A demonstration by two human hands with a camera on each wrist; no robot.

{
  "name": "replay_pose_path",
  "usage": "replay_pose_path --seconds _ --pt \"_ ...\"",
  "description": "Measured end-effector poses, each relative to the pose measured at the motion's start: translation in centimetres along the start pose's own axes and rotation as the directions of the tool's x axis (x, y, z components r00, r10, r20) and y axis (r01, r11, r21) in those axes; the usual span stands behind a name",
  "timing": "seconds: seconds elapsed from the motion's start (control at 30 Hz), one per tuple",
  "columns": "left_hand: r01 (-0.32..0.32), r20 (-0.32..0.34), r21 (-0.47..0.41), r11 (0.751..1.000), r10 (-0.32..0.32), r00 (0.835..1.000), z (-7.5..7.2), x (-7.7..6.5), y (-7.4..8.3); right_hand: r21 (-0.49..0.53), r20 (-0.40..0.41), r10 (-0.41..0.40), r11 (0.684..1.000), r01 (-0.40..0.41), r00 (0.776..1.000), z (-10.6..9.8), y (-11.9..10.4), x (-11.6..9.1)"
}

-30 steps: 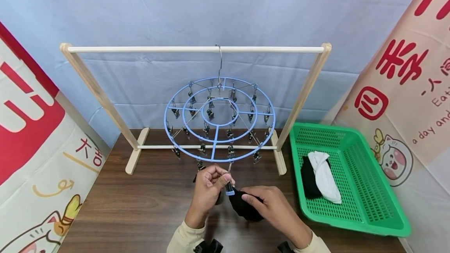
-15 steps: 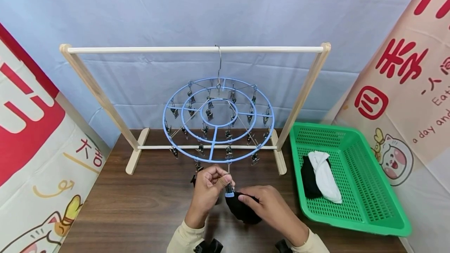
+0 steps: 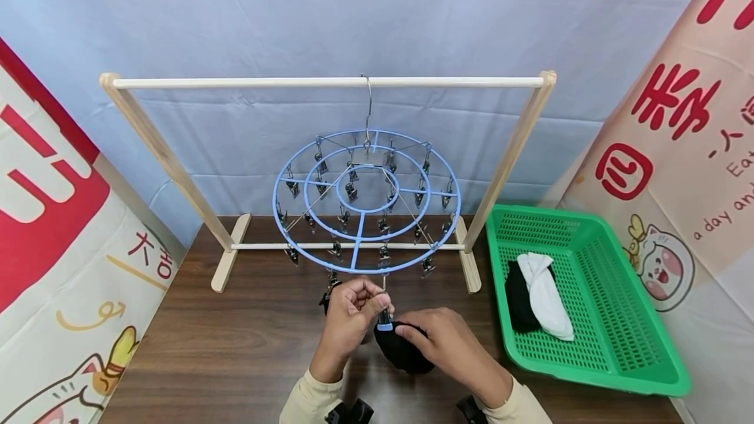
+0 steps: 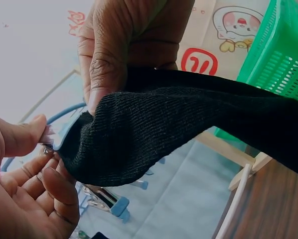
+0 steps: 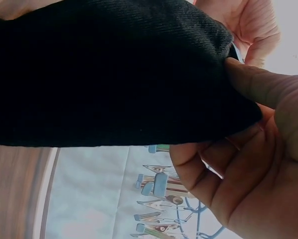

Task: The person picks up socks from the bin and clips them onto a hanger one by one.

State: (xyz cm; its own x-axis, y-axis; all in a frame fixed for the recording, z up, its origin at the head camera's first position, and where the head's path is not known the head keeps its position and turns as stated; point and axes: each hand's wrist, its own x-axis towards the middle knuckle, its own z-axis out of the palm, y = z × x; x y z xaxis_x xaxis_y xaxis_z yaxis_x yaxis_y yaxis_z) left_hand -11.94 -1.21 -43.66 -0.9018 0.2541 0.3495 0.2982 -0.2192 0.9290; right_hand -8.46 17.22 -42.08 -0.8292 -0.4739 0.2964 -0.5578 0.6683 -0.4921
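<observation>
Black ribbed sock [image 3: 403,349] hangs below near rim of round clip hanger [image 3: 360,224], long axis downward, edge meeting blue-tipped clip [image 3: 385,326]; my right hand [image 3: 444,339], nearer, pinches sock; left hand [image 3: 351,313] pinches clip.

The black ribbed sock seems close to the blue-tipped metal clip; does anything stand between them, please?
Nothing visible does: the sock touches the clip, which the left hand pinches while the right hand holds the sock.

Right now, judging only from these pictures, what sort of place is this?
Probably a staged laundry-hanging corner: a blue clip hanger hangs from a tabletop rack, a green basket holds fabric pieces, and printed banners flank the table.
</observation>
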Motion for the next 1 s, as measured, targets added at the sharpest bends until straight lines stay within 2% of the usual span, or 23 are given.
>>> replay_pose_path --seconds 0.23,0.43,0.7,0.87,1.0 --pt "0.001 0.0 0.013 1.0 -0.001 1.0 -0.06 -0.1 0.09 0.02 0.044 0.019 1.0 -0.02 0.999 -0.21 -0.35 0.28" --pt "0.007 0.011 0.034 0.999 -0.008 1.0 -0.18 -0.04 0.08 0.022 0.042 0.022 0.999 -0.023 0.999 -0.31 -0.44 0.43" --pt "0.021 0.036 0.005 1.0 -0.021 0.999 -0.34 0.13 0.02 0.028 0.035 0.037 0.999 -0.038 0.999 -0.23 -0.56 0.48" --pt "0.057 0.019 0.004 0.998 -0.057 0.998 -0.34 0.01 -0.19 0.058 0.014 0.056 0.997 -0.057 0.998 0.12 -0.49 0.3" --pt "0.091 -0.011 -0.029 0.995 -0.091 0.996 -0.26 -0.1 -0.41 0.076 0.005 0.086 0.993 -0.086 0.996 0.42 -0.33 0.0"
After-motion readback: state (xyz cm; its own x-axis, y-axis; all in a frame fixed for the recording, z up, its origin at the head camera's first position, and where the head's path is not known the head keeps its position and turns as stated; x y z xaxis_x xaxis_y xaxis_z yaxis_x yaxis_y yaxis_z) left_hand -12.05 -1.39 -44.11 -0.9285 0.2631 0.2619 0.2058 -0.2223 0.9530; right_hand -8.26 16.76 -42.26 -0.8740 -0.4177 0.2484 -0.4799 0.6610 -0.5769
